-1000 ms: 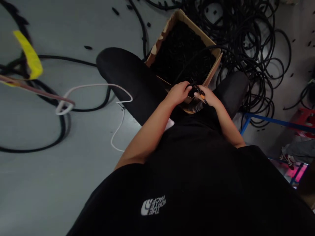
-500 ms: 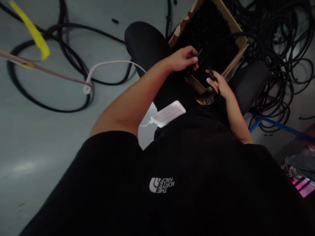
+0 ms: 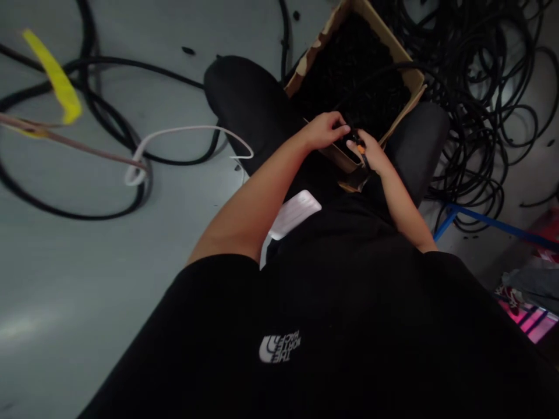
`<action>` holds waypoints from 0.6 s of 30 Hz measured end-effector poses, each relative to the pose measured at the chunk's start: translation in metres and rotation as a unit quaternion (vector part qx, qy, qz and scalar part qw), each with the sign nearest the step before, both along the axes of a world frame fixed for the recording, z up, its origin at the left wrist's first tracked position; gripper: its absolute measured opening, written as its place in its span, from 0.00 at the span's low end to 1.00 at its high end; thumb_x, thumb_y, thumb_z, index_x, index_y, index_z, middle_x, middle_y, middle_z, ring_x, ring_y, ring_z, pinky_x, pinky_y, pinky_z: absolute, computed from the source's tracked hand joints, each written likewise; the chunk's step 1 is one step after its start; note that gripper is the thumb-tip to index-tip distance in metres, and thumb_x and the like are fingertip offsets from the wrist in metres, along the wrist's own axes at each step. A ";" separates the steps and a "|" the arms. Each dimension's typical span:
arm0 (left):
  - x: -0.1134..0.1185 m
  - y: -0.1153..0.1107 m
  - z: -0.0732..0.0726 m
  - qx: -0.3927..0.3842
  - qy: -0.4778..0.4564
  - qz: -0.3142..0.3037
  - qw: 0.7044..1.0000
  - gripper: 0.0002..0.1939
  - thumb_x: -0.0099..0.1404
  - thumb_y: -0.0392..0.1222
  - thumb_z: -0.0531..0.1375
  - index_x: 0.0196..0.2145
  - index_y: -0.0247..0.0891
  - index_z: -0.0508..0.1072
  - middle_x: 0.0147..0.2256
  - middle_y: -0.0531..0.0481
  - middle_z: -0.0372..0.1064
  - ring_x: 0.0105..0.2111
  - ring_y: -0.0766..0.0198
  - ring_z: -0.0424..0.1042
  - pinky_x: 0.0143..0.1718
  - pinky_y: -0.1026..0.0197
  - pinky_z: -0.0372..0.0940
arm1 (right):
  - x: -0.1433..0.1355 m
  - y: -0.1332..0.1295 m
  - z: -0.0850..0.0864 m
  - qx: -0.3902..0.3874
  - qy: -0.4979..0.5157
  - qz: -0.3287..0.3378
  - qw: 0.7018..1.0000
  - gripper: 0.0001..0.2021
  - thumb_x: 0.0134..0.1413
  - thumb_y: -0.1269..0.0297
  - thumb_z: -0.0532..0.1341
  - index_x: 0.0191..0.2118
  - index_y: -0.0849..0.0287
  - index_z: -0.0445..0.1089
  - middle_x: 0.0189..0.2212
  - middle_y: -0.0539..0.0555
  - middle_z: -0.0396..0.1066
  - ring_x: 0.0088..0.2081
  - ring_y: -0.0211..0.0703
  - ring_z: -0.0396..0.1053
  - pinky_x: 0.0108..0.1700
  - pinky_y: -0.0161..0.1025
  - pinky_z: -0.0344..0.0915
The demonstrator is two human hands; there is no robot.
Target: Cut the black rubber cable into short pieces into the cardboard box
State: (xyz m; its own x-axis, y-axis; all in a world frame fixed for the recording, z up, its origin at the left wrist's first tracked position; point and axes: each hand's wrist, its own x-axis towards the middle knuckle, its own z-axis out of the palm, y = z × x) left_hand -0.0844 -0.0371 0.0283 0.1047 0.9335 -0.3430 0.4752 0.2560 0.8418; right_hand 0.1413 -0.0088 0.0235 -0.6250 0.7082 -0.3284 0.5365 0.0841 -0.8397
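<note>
Black loops are lying in a heap (image 3: 471, 105) on the floor, at the right and ahead of the seated person. If they are tangling, one pull could become stuck there, and this would be tugging the line out of the fingers. Next in size, the box (image 3: 388, 39) is standing between the legs (image 3: 248, 96), filled with short dark bits (image 3: 349, 64). Its near side is looking torn and bent, so a knock of the knee could perhaps be spilling the bits.

From the heap, the hose (image 3: 399, 64) is crossing the box rim near the right corner and arching over the bits, down to the hands. Its long axis is running in this bow from right to left, and its near part is pointing back toward the person. The very end is hiding among the fingers.

The left hand (image 3: 325, 129) is pinching with narrow fingers, on the hose as it seems, but the place is too dim to be sure. The right hand (image 3: 371, 152), just beside it, is wrapping narrowly around a tool (image 3: 361, 149) with an orange part. The tool is slanting, its tip pointing forward and a little left. Because the left fingertips are staying so near that tip, a slip could be hurting them.
</note>
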 end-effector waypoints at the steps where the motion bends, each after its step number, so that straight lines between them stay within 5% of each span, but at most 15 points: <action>1: 0.000 0.000 -0.004 0.008 0.006 0.000 1.000 0.15 0.75 0.53 0.67 0.47 0.38 0.82 0.44 0.39 0.84 0.58 0.39 0.83 0.68 0.38 0.74 | -0.002 -0.001 0.001 -0.012 -0.013 -0.007 1.000 0.42 0.69 0.22 0.69 0.68 0.54 0.80 0.60 0.64 0.84 0.64 0.66 0.81 0.74 0.72 0.78; 9: 0.005 0.001 -0.013 0.001 0.057 -0.036 0.998 0.15 0.75 0.48 0.61 0.50 0.40 0.84 0.53 0.35 0.84 0.61 0.38 0.81 0.73 0.36 0.69 | -0.005 -0.006 -0.009 -0.056 -0.010 -0.036 0.998 0.43 0.72 0.19 0.63 0.65 0.56 0.79 0.55 0.63 0.84 0.60 0.60 0.83 0.72 0.61 0.81; 18: 0.001 0.021 -0.051 -0.001 0.026 -0.034 0.999 0.07 0.75 0.44 0.64 0.38 0.45 0.80 0.42 0.44 0.82 0.55 0.43 0.81 0.65 0.44 0.70 | -0.011 -0.005 -0.048 -0.088 -0.004 -0.087 0.992 0.49 0.66 0.09 0.53 0.58 0.54 0.75 0.37 0.53 0.75 0.42 0.53 0.84 0.49 0.55 0.88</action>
